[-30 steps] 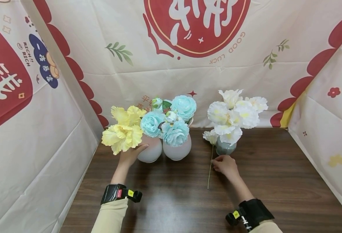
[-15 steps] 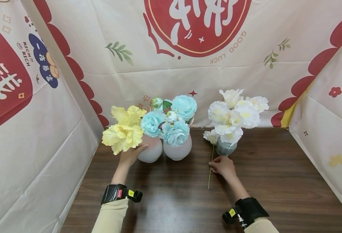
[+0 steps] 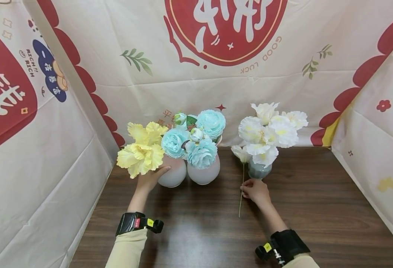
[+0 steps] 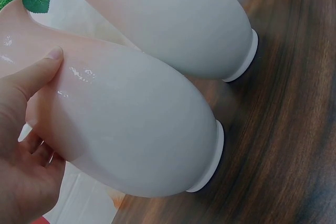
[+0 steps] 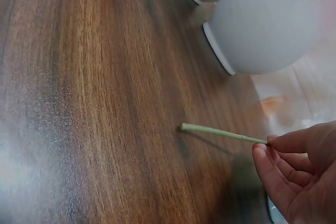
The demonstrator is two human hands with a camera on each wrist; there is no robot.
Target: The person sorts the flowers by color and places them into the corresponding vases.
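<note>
The thin stem of a white flower is pinched by the right hand just before the small vase (the left hand grips a pink vase), so it could be bent by a careless lift.

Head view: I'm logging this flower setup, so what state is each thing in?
Left hand: grips pink vase.
Pink round ceramic vase: upright, holds yellow flowers.
Right hand: pinches stem.
Single white flower's thin green stem: held.
Grey-green small vase: upright, filled with white flowers.
</note>
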